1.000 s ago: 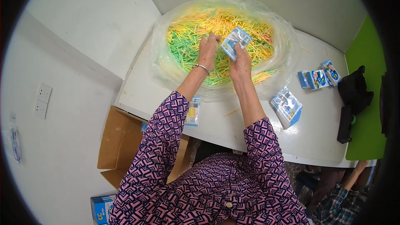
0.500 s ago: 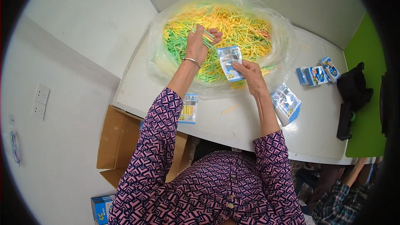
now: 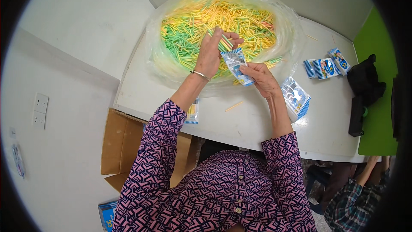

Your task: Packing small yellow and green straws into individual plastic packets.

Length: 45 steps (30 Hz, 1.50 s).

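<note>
Several thin green, yellow and pinkish sticks [image 3: 225, 44] lie across the fingers of my left hand [image 3: 209, 56], held over a big pile of such sticks [image 3: 240, 21] in a clear plastic bag [image 3: 156, 38]. Their lower ends meet the top edge of a small blue-and-white packet [image 3: 235, 63]. My right hand [image 3: 262, 78] pinches that packet between thumb and fingers at its lower part. Whether any stick is inside the packet's mouth I cannot tell. Beside my right forearm lies a stack of flat packets [image 3: 294, 96].
Several filled packets [image 3: 325, 68] and a black object [image 3: 366, 77] are at the right, by a green partition [image 3: 377, 103]. Near my left sleeve lies another packet [image 3: 193, 114]. One loose stick [image 3: 234, 106] rests on the white table. A cardboard box [image 3: 118, 141] stands below left. Another person's sleeve [image 3: 352, 204] shows lower right.
My left hand has moved right with the sticks, bringing them to the packet's top edge. The packet in my right hand has tilted more. The whole view has shifted slightly.
</note>
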Tool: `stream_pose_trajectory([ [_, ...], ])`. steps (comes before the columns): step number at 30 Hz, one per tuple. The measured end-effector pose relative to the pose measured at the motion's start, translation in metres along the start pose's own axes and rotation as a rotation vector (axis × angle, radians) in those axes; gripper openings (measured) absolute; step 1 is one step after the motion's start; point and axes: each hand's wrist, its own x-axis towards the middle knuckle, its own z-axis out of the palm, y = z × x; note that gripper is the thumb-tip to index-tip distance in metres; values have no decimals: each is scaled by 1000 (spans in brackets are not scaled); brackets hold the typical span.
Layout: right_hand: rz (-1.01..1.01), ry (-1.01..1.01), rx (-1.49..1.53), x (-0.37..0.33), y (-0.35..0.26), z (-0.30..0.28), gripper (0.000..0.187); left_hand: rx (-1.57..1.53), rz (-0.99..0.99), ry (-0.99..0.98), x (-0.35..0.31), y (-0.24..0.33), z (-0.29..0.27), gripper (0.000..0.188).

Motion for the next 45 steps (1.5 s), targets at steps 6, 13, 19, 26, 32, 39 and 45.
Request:
stream_pose_trajectory([
  [6, 47, -34, -4, -6, -1, -1, 20, 202, 154, -3, -12, 4, 9, 37],
  [13, 52, -61, 1, -13, -1, -2, 21, 215, 85, -94, -21, -2, 8, 38],
  [19, 80, -68, -17, -18, -7, 1, 23, 200, 90, -23, -23, -1, 10, 37],
  [26, 62, -84, 26, -18, -4, 0, 25, 350, 177, -104, -31, -12, 5, 37],
  [32, 48, -80, 34, -20, -4, 0, 25, 427, 149, -130, -40, -5, 9, 34],
  [39, 32, -145, -46, -18, 4, -4, 26, 474, 66, -193, -40, 2, 2, 33],
  [45, 18, -111, -1, -20, 1, 1, 27, 453, -54, -260, -37, 5, 7, 33],
])
